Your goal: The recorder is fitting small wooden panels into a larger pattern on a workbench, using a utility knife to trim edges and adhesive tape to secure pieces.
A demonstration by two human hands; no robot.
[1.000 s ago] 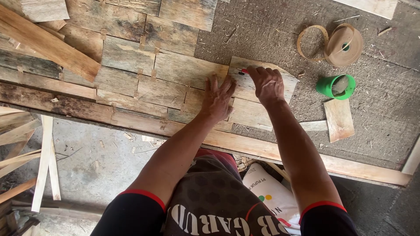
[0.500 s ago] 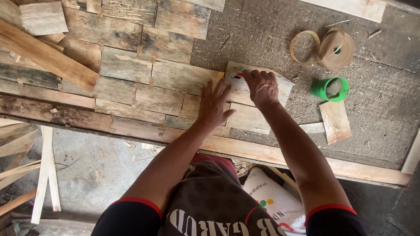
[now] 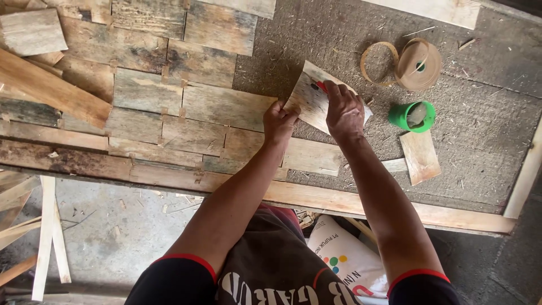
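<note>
A pale weathered wooden tile (image 3: 309, 97) is tilted up off the grey board, gripped at its left edge by my left hand (image 3: 279, 120). My right hand (image 3: 344, 110) lies on the tile's right part and holds a small red-tipped pencil or marker (image 3: 320, 86) against it. To the left, several weathered wood tiles (image 3: 169, 107) lie side by side in rows, with small spacers between them. Just below my hands rests a loose light plank piece (image 3: 310, 155).
A green cup (image 3: 413, 116) stands right of my hands, with a roll of brown tape (image 3: 419, 64) and a loose ring (image 3: 377, 62) behind it. A small wood offcut (image 3: 420, 157) lies below the cup. A long batten (image 3: 316, 197) edges the board. A white sack (image 3: 344, 257) sits below.
The tile that lay flat under both hands is now lifted and tilted. My left hand has moved from pressing flat on the neighbouring tiles to gripping this tile's left edge.
</note>
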